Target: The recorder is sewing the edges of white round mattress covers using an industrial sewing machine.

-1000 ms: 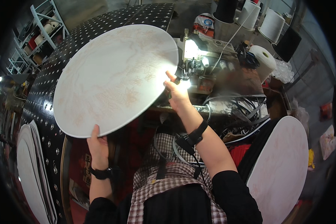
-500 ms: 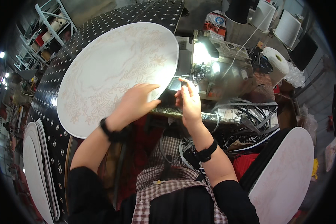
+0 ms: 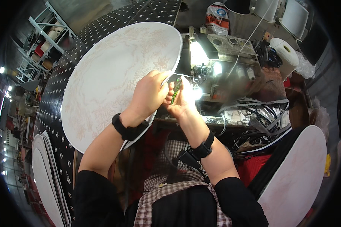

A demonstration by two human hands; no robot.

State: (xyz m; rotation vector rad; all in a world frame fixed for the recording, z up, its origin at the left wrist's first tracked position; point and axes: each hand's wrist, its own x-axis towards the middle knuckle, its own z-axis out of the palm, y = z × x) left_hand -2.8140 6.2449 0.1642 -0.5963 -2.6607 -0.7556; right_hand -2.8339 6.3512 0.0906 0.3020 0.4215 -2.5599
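A large oval white mat (image 3: 106, 75) with a faint brown floral print lies on the black table, its right edge beside a sewing machine (image 3: 219, 56) with a bright lamp. My left hand (image 3: 147, 94) is closed on the mat's right rim, where its fingertips pinch the edge. Close by, my right hand (image 3: 183, 100) grips small green thread snips (image 3: 175, 92), their tips near the rim. A short pale thread chain (image 3: 182, 75) runs from the rim to the machine's needle area. The fingers partly hide the pinched edge.
A black table (image 3: 98, 32) studded with metal balls bears the mat. Stacked mats stand on the left (image 3: 45, 178) and right (image 3: 295, 170). Tangled grey and black strips (image 3: 261, 117) lie below the machine. Thread cones (image 3: 284, 53) stand behind, and a shelf rack (image 3: 49, 28) is far left.
My left hand has moved right and closed on the mat's rim. My right hand has turned and come left beside it, so the green snips now show. The mat has shifted slightly.
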